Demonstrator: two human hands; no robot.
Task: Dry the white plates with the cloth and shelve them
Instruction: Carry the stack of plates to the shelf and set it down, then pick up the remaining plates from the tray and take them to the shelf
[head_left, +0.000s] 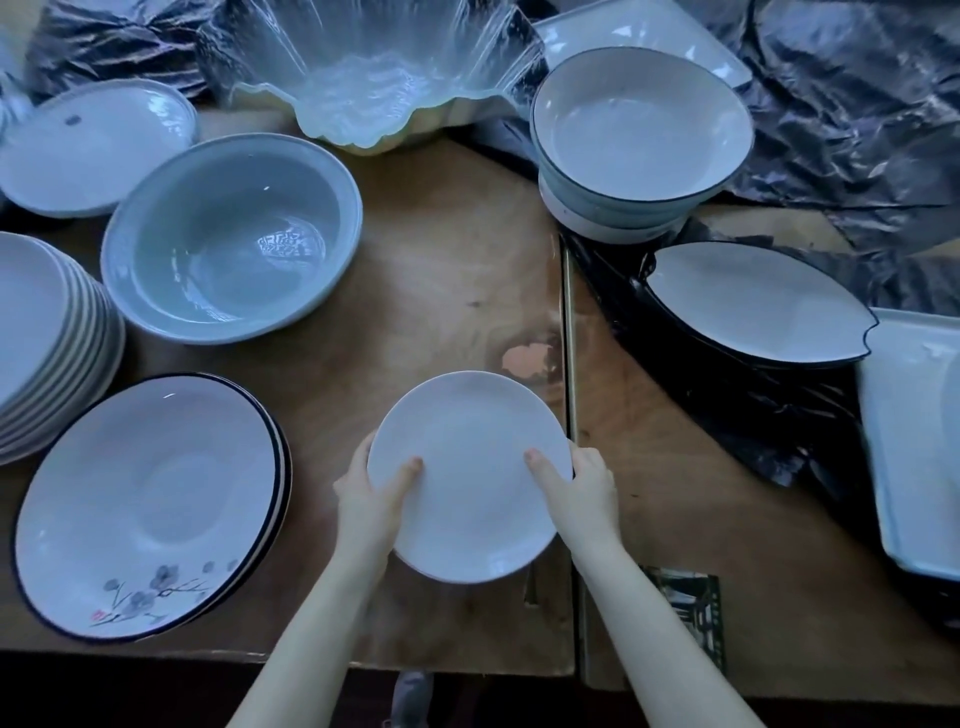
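The fingers of both hands are hidden beneath the white plate (470, 475); only the thumbs show, laid on its upper face. The left hand (371, 499) grips the near-left rim and the right hand (582, 488) the right rim, holding the plate over the wooden counter (441, 260) near its front edge. Whether it rests on the wood or is lifted clear cannot be told. At the left border a stack of plates (47, 343) is cut off, and a rectangular tray (914, 441) runs out of frame on the right. The low bluish light blurs fine detail.

The plate is round, plain white and shallow, with a smooth, unmarked rim, and lies face up between the floral plates (150, 504) (dark-rimmed, with a grey blossom sprig) and the leaf-shaped dish (753, 301) on black plastic sheeting (857, 104).

A small dark sticker sits on the far-left plate (96, 145), too small to read. A tiny red mark beside the blossom sprig is also illegible, as is the dark printed patch (680, 608) on the counter by the right forearm.
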